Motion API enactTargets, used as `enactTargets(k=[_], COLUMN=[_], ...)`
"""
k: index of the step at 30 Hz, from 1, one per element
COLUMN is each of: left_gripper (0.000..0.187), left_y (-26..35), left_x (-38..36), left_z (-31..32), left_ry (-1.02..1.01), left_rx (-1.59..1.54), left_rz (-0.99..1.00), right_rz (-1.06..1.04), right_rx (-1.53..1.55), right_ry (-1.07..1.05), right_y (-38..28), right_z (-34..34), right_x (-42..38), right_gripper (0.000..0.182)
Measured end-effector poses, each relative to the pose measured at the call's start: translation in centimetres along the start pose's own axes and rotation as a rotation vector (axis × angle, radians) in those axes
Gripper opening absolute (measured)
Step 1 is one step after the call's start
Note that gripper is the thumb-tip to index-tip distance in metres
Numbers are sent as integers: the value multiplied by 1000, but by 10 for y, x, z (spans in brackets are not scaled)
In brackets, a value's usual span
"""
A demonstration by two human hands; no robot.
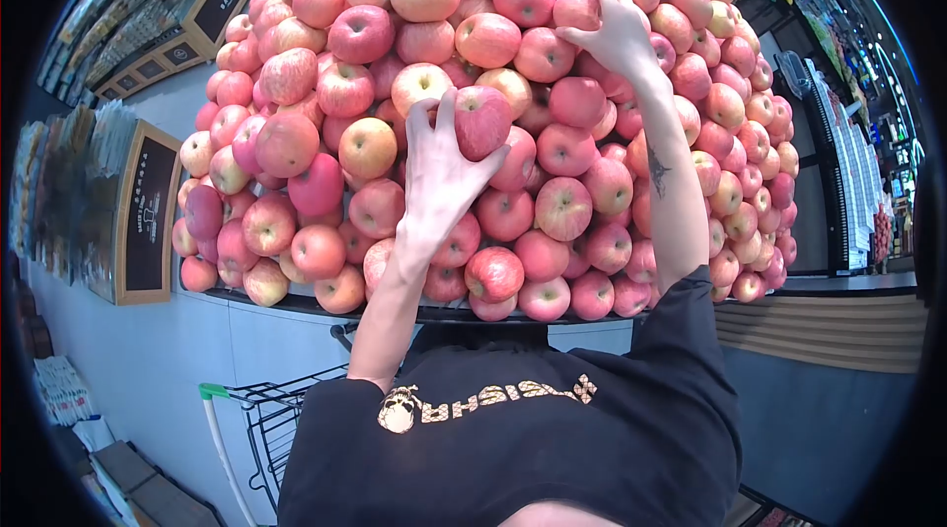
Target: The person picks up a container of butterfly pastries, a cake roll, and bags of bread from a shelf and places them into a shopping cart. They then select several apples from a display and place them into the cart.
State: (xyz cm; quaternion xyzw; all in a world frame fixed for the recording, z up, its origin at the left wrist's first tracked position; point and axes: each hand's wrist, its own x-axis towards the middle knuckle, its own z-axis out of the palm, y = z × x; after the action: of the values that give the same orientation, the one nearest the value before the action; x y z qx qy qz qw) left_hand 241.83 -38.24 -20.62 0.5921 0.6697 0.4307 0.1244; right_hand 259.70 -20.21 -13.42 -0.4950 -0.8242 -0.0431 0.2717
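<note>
My left hand is closed around a deep pink-red apple, with the thumb on its lower right and the fingers on its left. That apple is at the front face of a large heap of apples. Higher on the right, my right hand has its thumb and fingers curved around another red apple, still among its neighbours. A yellowish apple is just above my left fingers. Around both hands the apples are packed closely, some red, some streaked with yellow.
The heap rests on a dark-edged stand in front of me. A wire shopping cart with a green handle corner is at lower left. Framed bakery signs and bagged goods line the left; shelves are at right.
</note>
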Motion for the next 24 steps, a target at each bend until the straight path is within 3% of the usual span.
enactTargets(k=[7,10,14,16,17,18,20,21,24], left_gripper=[77,76,79,79,79,79,79,79,79], left_y=[-3,-2,-4,-5,-5,-4,-4,-3,1], left_x=[-3,-4,-4,-5,-5,-4,-5,-5,-6], left_z=[1,0,0,0,0,0,0,0,-2], left_ry=[43,54,45,38,37,38,44,54,66], left_rx=[-55,-74,-85,-88,-96,-103,-110,-119,-118], left_rz=[21,27,6,8,3,0,-5,-9,-24], right_rz=[-44,86,117,-870,-1374,-1372,228,229,489], right_rx=[116,236,468,729,824,826,626,626,1196], right_ry=[131,5,29,179,255,257,242,242,250], right_y=[14,9,5,-13,-15,8,72,74,78], right_z=[6,-7,-26,-69,-79,-61,-9,-10,-16], right_x=[1,-1,-7,-6,-6,-5,-4,-6,-13], right_gripper=[69,65,60,28,23,23,34,34,43])
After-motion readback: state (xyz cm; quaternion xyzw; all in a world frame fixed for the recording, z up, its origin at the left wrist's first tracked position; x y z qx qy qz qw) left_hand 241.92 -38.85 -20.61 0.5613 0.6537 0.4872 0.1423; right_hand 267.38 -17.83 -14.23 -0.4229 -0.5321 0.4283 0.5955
